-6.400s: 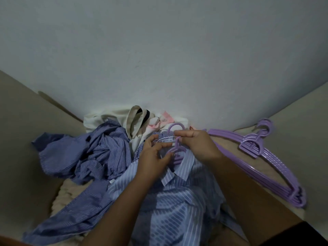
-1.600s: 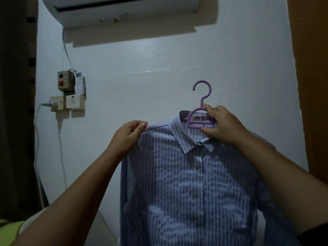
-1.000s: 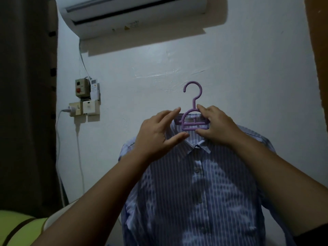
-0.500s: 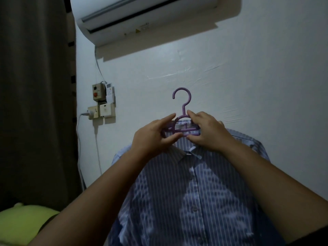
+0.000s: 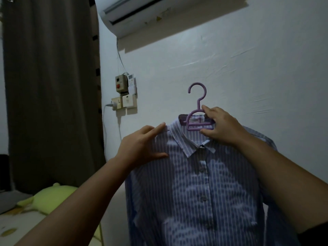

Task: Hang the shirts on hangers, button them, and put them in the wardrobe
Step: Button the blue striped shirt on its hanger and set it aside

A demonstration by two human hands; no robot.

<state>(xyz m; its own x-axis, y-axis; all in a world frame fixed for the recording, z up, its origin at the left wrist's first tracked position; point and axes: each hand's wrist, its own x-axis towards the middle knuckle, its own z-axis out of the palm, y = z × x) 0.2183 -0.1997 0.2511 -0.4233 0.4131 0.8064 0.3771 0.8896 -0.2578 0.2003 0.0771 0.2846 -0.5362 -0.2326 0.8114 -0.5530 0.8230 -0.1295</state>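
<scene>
Before the wall, right hand (image 5: 224, 126) pinches hanger (image 5: 198, 121); left hand (image 5: 142, 146) rests flat-fingered on shirt (image 5: 195, 192).

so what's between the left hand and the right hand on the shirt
In the head view, the striped shirt's collar lies between the left hand and the right hand gripping the purple hanger.

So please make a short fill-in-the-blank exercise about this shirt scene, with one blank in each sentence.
1. The right hand grips the ____ hanger just below its hook.
2. The striped shirt hangs on the hanger, held up in front of a ____ wall.
3. The left hand touches the shirt beside its ____.
4. The air conditioner is mounted ____ the shirt.

Missing words: purple; white; collar; above
</scene>
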